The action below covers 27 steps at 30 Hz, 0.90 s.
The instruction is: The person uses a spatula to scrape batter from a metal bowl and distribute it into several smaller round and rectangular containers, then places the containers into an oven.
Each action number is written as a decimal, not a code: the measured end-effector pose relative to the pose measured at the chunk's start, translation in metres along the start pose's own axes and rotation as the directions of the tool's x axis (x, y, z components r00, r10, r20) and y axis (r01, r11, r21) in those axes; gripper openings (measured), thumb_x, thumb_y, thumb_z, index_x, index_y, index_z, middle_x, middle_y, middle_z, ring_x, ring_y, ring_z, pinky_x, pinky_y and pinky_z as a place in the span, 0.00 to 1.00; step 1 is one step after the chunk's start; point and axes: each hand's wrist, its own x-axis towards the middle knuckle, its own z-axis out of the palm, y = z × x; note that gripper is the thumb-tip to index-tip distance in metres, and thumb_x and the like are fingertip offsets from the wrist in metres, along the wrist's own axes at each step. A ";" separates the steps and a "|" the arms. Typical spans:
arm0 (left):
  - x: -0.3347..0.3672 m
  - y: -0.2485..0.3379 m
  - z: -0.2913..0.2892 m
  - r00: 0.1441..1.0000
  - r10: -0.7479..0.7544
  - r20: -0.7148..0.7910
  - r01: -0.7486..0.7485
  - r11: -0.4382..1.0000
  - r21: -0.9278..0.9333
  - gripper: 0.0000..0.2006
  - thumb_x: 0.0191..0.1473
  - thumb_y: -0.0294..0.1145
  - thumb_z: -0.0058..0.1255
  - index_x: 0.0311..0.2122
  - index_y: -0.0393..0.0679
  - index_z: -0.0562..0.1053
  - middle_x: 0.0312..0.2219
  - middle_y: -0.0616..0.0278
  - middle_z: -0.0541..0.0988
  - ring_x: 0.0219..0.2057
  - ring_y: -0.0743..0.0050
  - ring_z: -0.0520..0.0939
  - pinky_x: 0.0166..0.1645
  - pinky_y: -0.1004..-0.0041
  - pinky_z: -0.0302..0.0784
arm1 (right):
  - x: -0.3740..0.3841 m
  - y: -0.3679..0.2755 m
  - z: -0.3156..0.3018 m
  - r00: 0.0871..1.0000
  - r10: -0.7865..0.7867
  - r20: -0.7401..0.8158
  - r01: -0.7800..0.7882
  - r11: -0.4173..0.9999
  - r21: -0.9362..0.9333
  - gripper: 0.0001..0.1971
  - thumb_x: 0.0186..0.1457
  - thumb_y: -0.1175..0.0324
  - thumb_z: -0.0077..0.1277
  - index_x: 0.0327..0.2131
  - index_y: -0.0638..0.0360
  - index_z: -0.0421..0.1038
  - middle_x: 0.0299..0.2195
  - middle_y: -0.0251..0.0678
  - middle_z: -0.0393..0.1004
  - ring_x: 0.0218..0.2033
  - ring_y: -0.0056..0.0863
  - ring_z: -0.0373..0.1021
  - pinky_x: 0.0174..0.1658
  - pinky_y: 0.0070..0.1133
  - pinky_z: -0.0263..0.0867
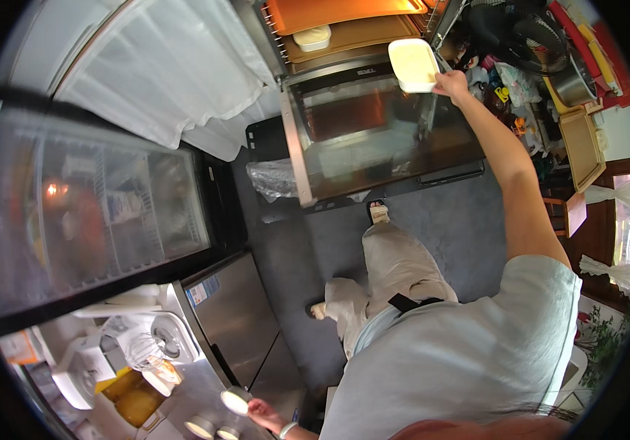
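With its arm stretched far out, my right hand (pixel 450 83) grips a corner of a white rectangular dish (pixel 414 64) with a pale yellow surface. The dish is above the lowered glass oven door (pixel 373 139), near the oven's opening. A second white dish (pixel 312 38) sits on a brown tray (pixel 362 33) inside the oven, below an orange tray (pixel 344 16). At the lower left, my left hand (pixel 265 416) holds a small round cup (pixel 235 401) with a cream-coloured top, its fingers closed at the rim. Two similar cups (pixel 201 427) stand beside it on the steel counter.
A stand mixer with a wire whisk (pixel 146 350) and a container of amber contents (pixel 133 400) occupy the counter. Left stands a glass-door fridge (pixel 109 205). Clear plastic wrap (pixel 271 178) lies by the oven door. A black fan (pixel 524 33) and clutter crowd the right.
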 end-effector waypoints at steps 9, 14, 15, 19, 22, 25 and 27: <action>-0.093 -0.017 0.318 0.949 -0.293 0.113 0.305 0.947 -0.106 0.07 0.55 0.30 0.45 0.27 0.39 0.67 0.20 0.65 0.72 0.24 0.77 0.73 0.40 0.74 0.75 | 0.187 0.016 0.074 0.978 0.181 -0.101 -0.150 0.954 0.260 0.12 0.43 0.75 0.57 0.27 0.75 0.66 0.31 0.46 0.70 0.25 0.31 0.73 0.23 0.21 0.76; -0.112 -0.007 0.396 0.927 -0.293 0.235 0.308 0.951 -0.027 0.07 0.55 0.31 0.46 0.28 0.40 0.69 0.21 0.66 0.74 0.24 0.79 0.74 0.37 0.74 0.76 | 0.231 -0.013 0.084 0.962 0.177 -0.208 -0.103 0.940 0.324 0.09 0.44 0.76 0.53 0.29 0.73 0.67 0.27 0.43 0.72 0.27 0.33 0.73 0.27 0.24 0.75; -0.113 -0.007 0.407 0.921 -0.295 0.255 0.310 0.951 -0.021 0.07 0.55 0.31 0.46 0.28 0.40 0.69 0.20 0.66 0.74 0.24 0.79 0.74 0.37 0.74 0.76 | 0.234 -0.011 0.092 0.972 0.166 -0.164 -0.090 0.915 0.394 0.09 0.45 0.76 0.52 0.29 0.73 0.67 0.27 0.44 0.72 0.27 0.33 0.73 0.29 0.25 0.75; -0.122 -0.012 0.425 0.907 -0.302 0.293 0.310 0.951 0.020 0.07 0.54 0.32 0.47 0.28 0.41 0.69 0.20 0.66 0.74 0.23 0.79 0.74 0.36 0.74 0.76 | 0.218 -0.003 0.113 0.988 0.131 0.081 -0.154 0.799 0.582 0.07 0.48 0.77 0.47 0.31 0.72 0.65 0.26 0.43 0.72 0.22 0.33 0.71 0.27 0.25 0.73; -0.129 -0.018 0.439 0.916 -0.311 0.254 0.306 0.950 0.061 0.07 0.54 0.32 0.48 0.29 0.41 0.70 0.21 0.67 0.74 0.23 0.78 0.74 0.35 0.74 0.75 | 0.224 -0.007 0.120 0.963 0.166 0.211 -0.266 0.696 0.667 0.09 0.49 0.83 0.40 0.36 0.73 0.63 0.33 0.46 0.69 0.32 0.38 0.71 0.36 0.28 0.74; -0.134 -0.022 0.450 0.918 -0.301 0.260 0.292 0.954 0.071 0.06 0.54 0.33 0.48 0.29 0.42 0.70 0.21 0.67 0.74 0.24 0.78 0.74 0.35 0.73 0.75 | 0.238 -0.011 0.126 0.960 0.138 0.242 -0.276 0.587 0.761 0.11 0.49 0.85 0.37 0.38 0.74 0.61 0.37 0.47 0.67 0.38 0.40 0.69 0.40 0.30 0.73; -0.137 -0.026 0.454 0.909 -0.309 0.280 0.300 0.951 0.076 0.06 0.54 0.33 0.48 0.31 0.43 0.70 0.21 0.67 0.74 0.24 0.77 0.74 0.36 0.73 0.74 | 0.228 -0.023 0.128 0.975 0.102 0.199 -0.221 0.571 0.791 0.13 0.48 0.86 0.37 0.40 0.74 0.60 0.37 0.46 0.65 0.41 0.41 0.67 0.43 0.31 0.72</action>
